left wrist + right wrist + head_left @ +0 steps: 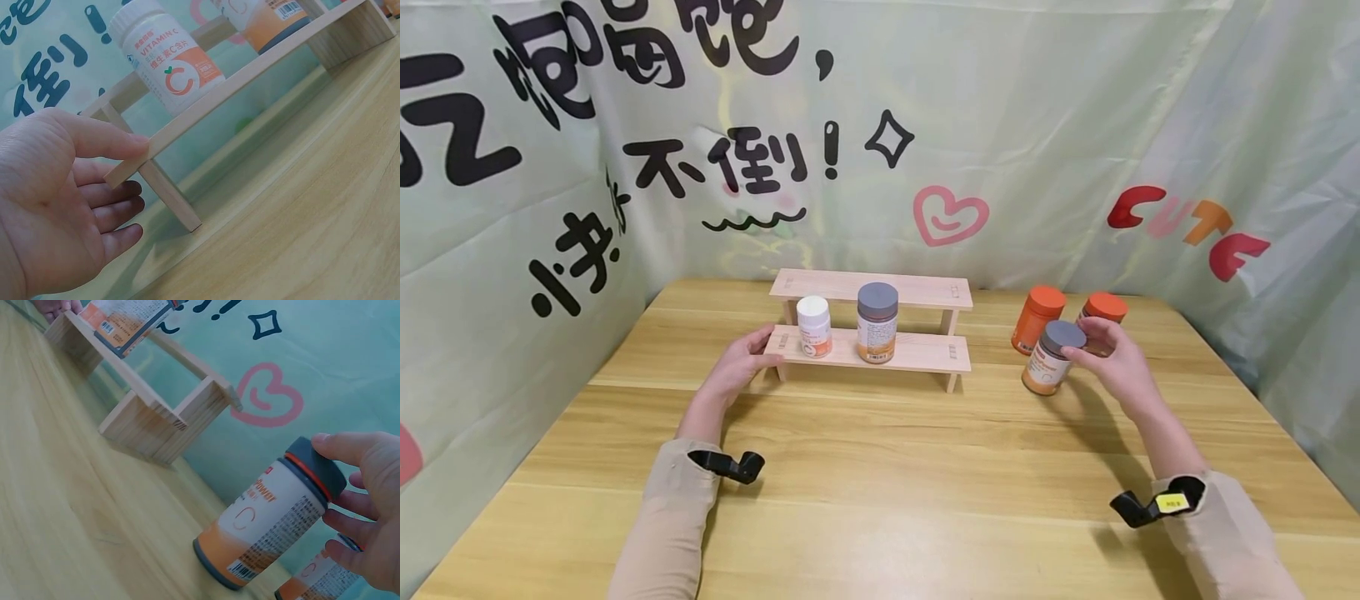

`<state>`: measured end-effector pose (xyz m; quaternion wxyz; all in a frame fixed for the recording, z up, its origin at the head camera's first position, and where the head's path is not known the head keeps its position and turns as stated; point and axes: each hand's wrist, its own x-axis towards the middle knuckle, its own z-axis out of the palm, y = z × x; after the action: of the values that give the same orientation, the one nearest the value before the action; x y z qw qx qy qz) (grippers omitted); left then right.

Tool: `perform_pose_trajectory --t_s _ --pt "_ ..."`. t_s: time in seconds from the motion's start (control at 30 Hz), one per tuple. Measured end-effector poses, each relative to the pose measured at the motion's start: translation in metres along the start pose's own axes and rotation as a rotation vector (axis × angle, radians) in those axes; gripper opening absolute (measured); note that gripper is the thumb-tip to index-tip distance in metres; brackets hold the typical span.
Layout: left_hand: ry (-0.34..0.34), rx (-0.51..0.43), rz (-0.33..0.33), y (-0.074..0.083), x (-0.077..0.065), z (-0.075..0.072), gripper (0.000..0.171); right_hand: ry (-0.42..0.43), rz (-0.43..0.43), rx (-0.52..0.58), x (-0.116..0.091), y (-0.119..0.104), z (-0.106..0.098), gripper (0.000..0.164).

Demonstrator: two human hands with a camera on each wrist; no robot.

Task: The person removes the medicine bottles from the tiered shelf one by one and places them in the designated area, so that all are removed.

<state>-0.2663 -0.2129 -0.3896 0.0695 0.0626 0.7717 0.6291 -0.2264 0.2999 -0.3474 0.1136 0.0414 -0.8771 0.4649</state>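
Observation:
A two-step wooden rack point(917, 354) stands on the table. My left hand point(741, 367) holds the left end of its lower step, thumb point(128, 147) at the front edge and the other fingers behind. On that step stand a white vitamin C bottle point(815, 327) and a grey-capped bottle point(877, 323). To the right, my right hand point(1112, 362) grips the cap of another grey-capped supplement bottle point(1051, 360), thumb on one side and fingers on the other. Whether its base touches the table I cannot tell.
Behind the held bottle stand an orange bottle point(1038, 320) and an orange-capped bottle point(1103, 308), partly hidden by the right hand. The rack's upper step point(872, 287) is behind the lower one. A printed cloth point(1037, 125) hangs behind the wooden table point(887, 483).

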Motion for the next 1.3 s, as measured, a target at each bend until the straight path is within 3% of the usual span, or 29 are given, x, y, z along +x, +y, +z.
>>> perform_pose_trajectory --t_s 0.37,0.6,0.9,1.07,1.3 --pt "0.0 -0.002 -0.002 0.001 0.0 -0.001 0.072 0.041 -0.038 -0.017 0.005 -0.021 -0.006 0.061" --pt "0.003 -0.011 -0.003 -0.001 0.0 -0.001 0.073 0.002 -0.098 0.012 0.01 -0.039 0.003 0.059" --pt "-0.004 -0.006 0.016 -0.001 0.001 -0.001 0.073 -0.056 -0.106 0.046 0.015 -0.056 0.028 0.053" --pt "-0.003 -0.012 0.021 -0.002 0.001 -0.002 0.073 -0.122 -0.161 0.081 0.021 -0.067 0.05 0.05" --pt "0.008 -0.005 0.022 -0.004 0.001 -0.003 0.072 -0.221 -0.153 0.157 0.029 -0.082 0.08 0.054"
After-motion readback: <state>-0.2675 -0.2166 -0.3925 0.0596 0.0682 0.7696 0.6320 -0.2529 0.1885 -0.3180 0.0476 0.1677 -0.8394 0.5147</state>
